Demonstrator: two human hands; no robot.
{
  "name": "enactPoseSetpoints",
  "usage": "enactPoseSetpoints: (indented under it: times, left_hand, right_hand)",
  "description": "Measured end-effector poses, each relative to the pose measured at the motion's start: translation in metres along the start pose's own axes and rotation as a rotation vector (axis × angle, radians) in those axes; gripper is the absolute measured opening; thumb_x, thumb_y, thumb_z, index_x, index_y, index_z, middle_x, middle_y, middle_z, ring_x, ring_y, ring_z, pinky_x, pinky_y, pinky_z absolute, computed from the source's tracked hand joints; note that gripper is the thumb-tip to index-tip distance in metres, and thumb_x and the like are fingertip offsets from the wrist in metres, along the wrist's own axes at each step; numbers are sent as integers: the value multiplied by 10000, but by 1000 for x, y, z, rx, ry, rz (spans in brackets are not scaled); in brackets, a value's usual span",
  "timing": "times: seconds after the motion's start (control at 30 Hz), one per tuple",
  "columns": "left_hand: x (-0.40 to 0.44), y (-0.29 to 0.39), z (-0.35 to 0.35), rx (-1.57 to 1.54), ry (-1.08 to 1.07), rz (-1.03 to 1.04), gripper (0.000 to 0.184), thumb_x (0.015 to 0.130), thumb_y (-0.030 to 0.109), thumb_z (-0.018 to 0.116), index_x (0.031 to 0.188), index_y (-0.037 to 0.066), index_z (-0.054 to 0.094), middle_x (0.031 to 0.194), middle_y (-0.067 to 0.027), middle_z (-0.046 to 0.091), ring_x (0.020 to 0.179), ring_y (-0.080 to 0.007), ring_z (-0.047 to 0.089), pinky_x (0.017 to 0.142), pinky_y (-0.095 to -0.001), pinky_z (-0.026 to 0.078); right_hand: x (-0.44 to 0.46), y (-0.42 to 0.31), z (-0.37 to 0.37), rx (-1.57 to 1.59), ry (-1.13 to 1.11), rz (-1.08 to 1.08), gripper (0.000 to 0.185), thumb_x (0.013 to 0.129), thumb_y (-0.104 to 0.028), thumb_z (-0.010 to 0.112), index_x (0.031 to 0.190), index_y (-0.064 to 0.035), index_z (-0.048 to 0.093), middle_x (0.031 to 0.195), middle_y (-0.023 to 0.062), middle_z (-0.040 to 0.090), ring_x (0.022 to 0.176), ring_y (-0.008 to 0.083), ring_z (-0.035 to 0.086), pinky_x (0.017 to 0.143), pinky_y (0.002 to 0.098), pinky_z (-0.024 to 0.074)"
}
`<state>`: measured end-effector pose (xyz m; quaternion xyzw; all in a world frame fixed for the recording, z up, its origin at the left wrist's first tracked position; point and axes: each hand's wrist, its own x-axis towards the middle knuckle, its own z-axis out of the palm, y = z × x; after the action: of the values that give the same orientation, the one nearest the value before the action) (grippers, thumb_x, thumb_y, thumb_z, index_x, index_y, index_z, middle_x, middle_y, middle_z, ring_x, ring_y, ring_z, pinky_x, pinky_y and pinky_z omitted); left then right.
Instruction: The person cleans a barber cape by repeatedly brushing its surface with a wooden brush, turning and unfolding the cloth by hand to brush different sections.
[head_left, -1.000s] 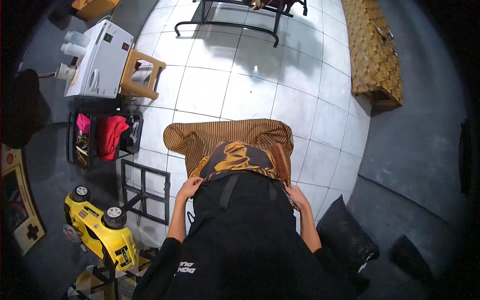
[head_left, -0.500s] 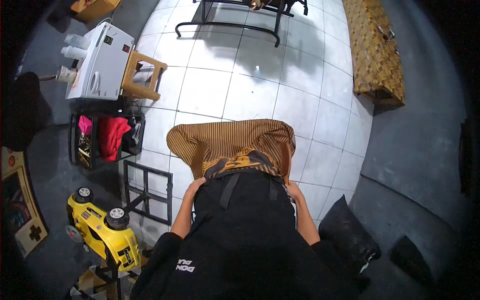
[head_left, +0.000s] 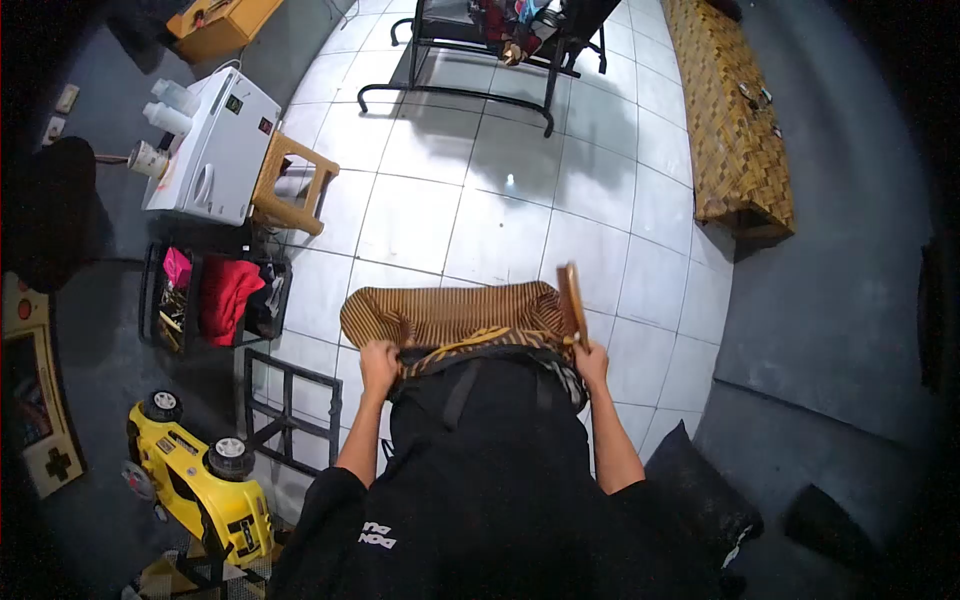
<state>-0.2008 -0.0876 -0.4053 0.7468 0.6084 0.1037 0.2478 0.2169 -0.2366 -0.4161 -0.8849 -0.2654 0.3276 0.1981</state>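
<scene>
A brown-and-black striped cloth [head_left: 460, 312] with yellow patterning along its near edge spreads in front of my waist, over my black clothing [head_left: 490, 480]. My left hand [head_left: 378, 368] is closed on the cloth's left edge. At the opposite edge, my right hand [head_left: 592, 364] is closed on the cloth, its fingertips partly hidden. A narrow brown piece [head_left: 573, 305] stands up just beyond my right hand; whether it belongs to the cloth I cannot tell. Two dark straps hang below the cloth's near edge.
White floor tiles [head_left: 405, 215] stretch ahead. To the left are a small white fridge [head_left: 225, 145], a tan stool [head_left: 295, 185], a black rack [head_left: 190, 300], a black frame [head_left: 290, 410] and a yellow toy car [head_left: 200, 475]. A woven box [head_left: 735, 130] and dark cushion [head_left: 700, 490] lie right.
Both hands have moved up and forward along the cloth's edges. The far part of the cloth has drawn in and looks shorter. The brown piece now stands out at the right. My view has tilted slightly.
</scene>
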Motion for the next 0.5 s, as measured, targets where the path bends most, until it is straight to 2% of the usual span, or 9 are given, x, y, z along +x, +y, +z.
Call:
enactPoseSetpoints:
  times: [0.03, 0.07, 0.1, 0.13, 0.17, 0.2, 0.23, 0.33, 0.5]
  left_hand:
    - [20, 17, -19, 9, 127, 79, 88, 750, 42, 565, 803, 7, 625, 820, -199, 563, 791, -353, 552, 720, -426, 434]
    - [39, 37, -39, -42, 212, 109, 80, 767, 32, 552, 811, 4, 613, 831, -190, 565, 797, -348, 551, 726, -422, 434]
    - [57, 56, -61, -93, 298, 137, 73, 783, 22, 540, 819, 2, 600, 842, -182, 566, 802, -343, 549, 732, -417, 433]
    - [74, 72, -79, -158, 381, 152, 83, 794, 6, 527, 840, -4, 594, 831, -174, 566, 787, -334, 552, 718, -400, 438]
    - [86, 88, -98, -223, 463, 168, 95, 804, -9, 514, 862, -10, 589, 820, -166, 565, 773, -325, 555, 704, -383, 443]
    - [92, 106, -120, -264, 515, 163, 111, 809, -23, 504, 876, -13, 592, 821, -159, 569, 768, -311, 562, 698, -362, 446]
    - [95, 123, -140, -305, 567, 159, 129, 814, -38, 494, 889, -15, 596, 822, -152, 573, 764, -298, 569, 691, -341, 449]
    - [98, 148, -176, -397, 621, 220, 195, 796, -75, 487, 930, -7, 610, 830, -132, 595, 757, -259, 590, 675, -303, 458]
    - [88, 130, -178, -316, 506, 310, 234, 739, -105, 526, 918, 7, 626, 813, -119, 605, 737, -229, 597, 658, -293, 461]
  right_hand:
    - [-1, -36, -17, 111, 75, -58, 256, 776, -264, 596, 806, -13, 641, 614, 134, 596, 607, 178, 589, 598, 356, 446]
    - [9, -59, -29, 49, 116, -101, 218, 778, -235, 597, 774, -18, 623, 644, 179, 581, 672, 362, 585, 617, 403, 444]
    - [17, -73, -39, 92, 259, -339, 192, 763, -192, 599, 839, -17, 625, 773, 193, 597, 771, 369, 570, 682, 412, 445]
    - [34, -79, -47, 9, 298, -416, 213, 723, -131, 593, 913, -40, 630, 966, 200, 578, 887, 371, 538, 767, 420, 434]
    - [20, -119, -72, -9, 499, -638, 266, 692, -79, 566, 948, -51, 631, 1080, 196, 542, 933, 372, 520, 824, 417, 423]
    - [11, -148, -93, -36, 558, -704, 281, 668, -39, 536, 929, -45, 640, 1107, 172, 540, 955, 347, 525, 847, 402, 419]
    - [1, -174, -109, 177, 550, -702, 260, 685, -21, 526, 922, -19, 632, 1023, 164, 579, 874, 326, 560, 802, 353, 446]
    - [-25, -209, -145, 238, 452, -621, 157, 738, 5, 534, 877, 7, 605, 743, 130, 588, 645, 283, 573, 618, 309, 447]
    - [-38, -190, -145, 172, 382, -591, 177, 742, 14, 512, 900, 1, 592, 726, 149, 564, 647, 171, 556, 599, 302, 437]
